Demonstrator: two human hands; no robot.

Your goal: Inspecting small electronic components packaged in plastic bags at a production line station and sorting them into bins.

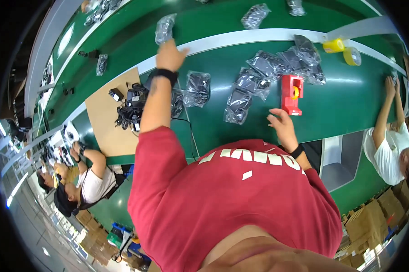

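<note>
My left hand (170,56) reaches out over the pale rail at the bench's far edge, a dark band on its wrist. Its fingertips meet the near end of a clear plastic bag (166,28) lying on the green belt; the thumb stands out to the side. My right hand (284,128) is open, fingers partly bent and apart, holding nothing. Just beyond it stands a red tape dispenser (286,96) with a yellow roll. Several dark items in clear bags (252,82) lie left of and behind the dispenser. Another bagged dark item (197,88) rests right of my left forearm.
Black adapters with cables (134,102) are heaped on a brown cardboard sheet (102,106) at left. Two tape rolls (343,50) lie by the rail at right. More bags (255,17) sit on the belt. Co-workers are at left (93,181) and right (388,149).
</note>
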